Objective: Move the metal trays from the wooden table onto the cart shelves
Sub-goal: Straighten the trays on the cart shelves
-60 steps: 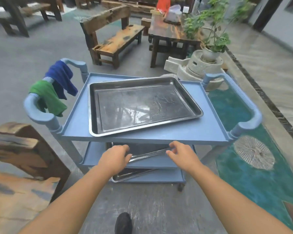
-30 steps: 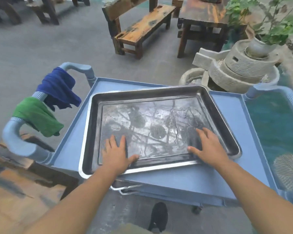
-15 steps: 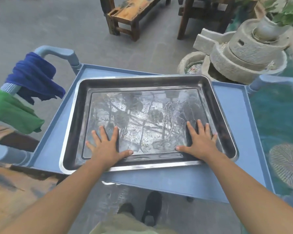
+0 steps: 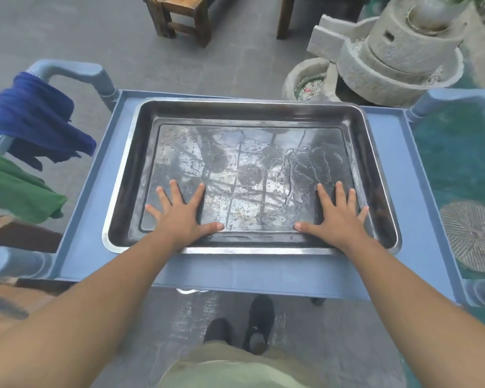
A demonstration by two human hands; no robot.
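A large rectangular metal tray (image 4: 249,119) lies flat on the top shelf of the blue cart (image 4: 235,273), roughly centred. My left hand (image 4: 179,217) rests palm down inside the tray near its front left, fingers spread. My right hand (image 4: 336,217) lies flat the same way near the front right. Neither hand grips anything. A sliver of another tray's rim (image 4: 192,290) shows under the shelf's front edge; the lower shelves are otherwise hidden.
A blue cloth (image 4: 37,119) and a green cloth (image 4: 20,191) hang on the cart's left handle. A stone mill with a planter (image 4: 389,51) stands behind the cart at the right. A wooden bench (image 4: 179,15) is further back. My shoes (image 4: 241,326) stand close to the cart.
My hands left the lower shelf, came up and pressed flat on the top tray. The tray now sits squarer on the shelf, and my view has tilted down over it.
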